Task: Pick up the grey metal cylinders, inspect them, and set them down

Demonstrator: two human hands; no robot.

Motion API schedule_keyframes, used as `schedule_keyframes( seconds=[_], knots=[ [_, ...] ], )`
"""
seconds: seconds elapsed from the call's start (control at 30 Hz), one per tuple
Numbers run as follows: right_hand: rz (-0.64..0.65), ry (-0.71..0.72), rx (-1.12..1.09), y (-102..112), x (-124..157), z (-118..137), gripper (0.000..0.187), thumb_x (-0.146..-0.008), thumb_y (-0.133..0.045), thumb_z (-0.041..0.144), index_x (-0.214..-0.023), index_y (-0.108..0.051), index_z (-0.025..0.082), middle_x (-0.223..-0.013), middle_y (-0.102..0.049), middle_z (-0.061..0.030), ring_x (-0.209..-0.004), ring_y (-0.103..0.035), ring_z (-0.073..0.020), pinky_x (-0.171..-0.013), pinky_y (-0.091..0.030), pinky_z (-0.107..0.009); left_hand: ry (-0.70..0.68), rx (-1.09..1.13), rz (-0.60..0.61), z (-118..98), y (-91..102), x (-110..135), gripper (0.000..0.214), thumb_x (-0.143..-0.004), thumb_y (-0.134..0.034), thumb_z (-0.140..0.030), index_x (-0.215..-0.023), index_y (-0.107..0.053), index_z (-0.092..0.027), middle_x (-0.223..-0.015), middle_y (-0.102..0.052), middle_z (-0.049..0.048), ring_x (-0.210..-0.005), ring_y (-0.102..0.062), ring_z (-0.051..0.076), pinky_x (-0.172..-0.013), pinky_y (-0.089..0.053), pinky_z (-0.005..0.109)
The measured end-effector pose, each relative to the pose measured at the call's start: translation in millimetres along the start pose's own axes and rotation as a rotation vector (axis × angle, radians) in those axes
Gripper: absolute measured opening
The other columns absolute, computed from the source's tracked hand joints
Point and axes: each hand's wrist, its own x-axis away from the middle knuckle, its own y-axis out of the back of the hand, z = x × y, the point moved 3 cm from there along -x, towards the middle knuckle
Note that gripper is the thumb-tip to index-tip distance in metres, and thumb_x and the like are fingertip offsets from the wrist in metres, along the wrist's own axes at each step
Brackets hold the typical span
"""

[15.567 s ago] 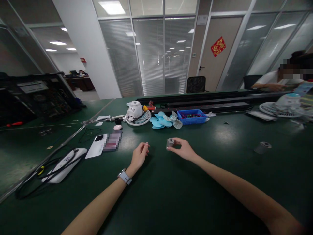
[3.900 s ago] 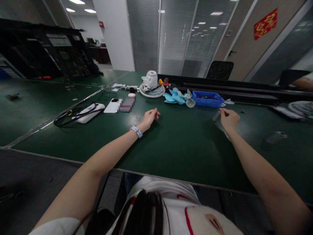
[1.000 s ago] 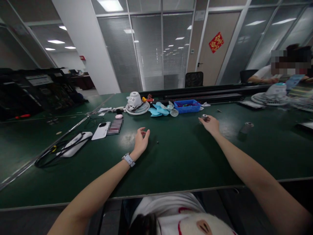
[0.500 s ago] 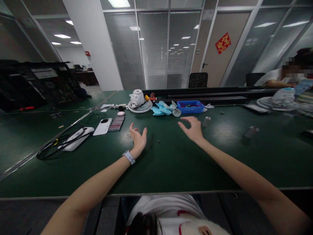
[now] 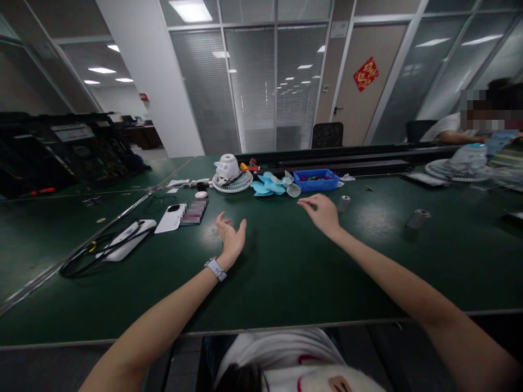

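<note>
My left hand, with a watch on its wrist, is held over the green table. Its fingers and thumb are spread and nothing is in it. My right hand has its thumb and fingertips pressed together in a pinch. Whether something small sits between them I cannot make out. Just right of that hand stands a small silver metal cylinder. Beyond it are a blue tray with small parts and a light-blue fan blade.
A white fan head rests on its grille at the back. To the left lie a white phone and a white device with a black cable. A second metal cylinder is on the right. Another person sits at the far right.
My right thumb and fingers have closed from an open curve into a pinch. A tiny dark object seen between my hands no longer shows. My left hand stays open; the view has tilted slightly.
</note>
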Motion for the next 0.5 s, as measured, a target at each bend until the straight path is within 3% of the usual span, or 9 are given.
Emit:
schedule_keyframes(
  seconds=[0.1, 0.23, 0.33, 0.5],
  knots=[
    [-0.203, -0.136, 0.245, 45, -18, -65, 0.036, -0.095, -0.050, 0.042, -0.103, -0.076, 0.019, -0.104, -0.070, -0.0121, -0.099, -0.059, -0.0273, -0.089, -0.042, -0.039, -0.025, 0.001, 0.007, 1, -0.4, -1, 0.071, -0.080, -0.068, -0.035, -0.134, -0.024, -0.023, -0.122, -0.038, 0.0107, -0.114, -0.049, 0.024, -0.095, -0.045, 0.045],
    [-0.187, -0.345, 0.409, 66, -17, -135, 0.038, -0.091, -0.050, 0.040, -0.103, -0.077, 0.016, -0.102, -0.072, -0.0148, -0.092, -0.063, -0.0289, -0.079, -0.045, -0.038, -0.055, -0.025, 0.022, 3, -1.4, -2, 0.068, -0.080, -0.068, -0.036, -0.132, -0.026, -0.023, -0.122, -0.039, 0.0105, -0.115, -0.048, 0.024, -0.096, -0.044, 0.046],
    [-0.129, -0.403, 0.401, 61, -10, -156, 0.037, -0.089, -0.051, 0.042, -0.101, -0.078, 0.019, -0.098, -0.074, -0.0125, -0.086, -0.065, -0.0274, -0.075, -0.046, -0.036, -0.053, -0.033, 0.027, 4, -1.3, -2, 0.066, -0.080, -0.067, -0.036, -0.131, -0.026, -0.023, -0.122, -0.040, 0.0103, -0.115, -0.049, 0.024, -0.095, -0.045, 0.045],
    [-0.135, -0.392, 0.375, 53, -9, -154, 0.034, -0.090, -0.053, 0.041, -0.105, -0.077, 0.024, -0.102, -0.075, -0.0085, -0.089, -0.066, -0.0263, -0.074, -0.045, -0.034, -0.057, -0.041, 0.054, 4, -1.6, -1, 0.065, -0.081, -0.066, -0.039, -0.130, -0.027, -0.023, -0.121, -0.040, 0.0104, -0.115, -0.049, 0.024, -0.093, -0.046, 0.045]
  ],
)
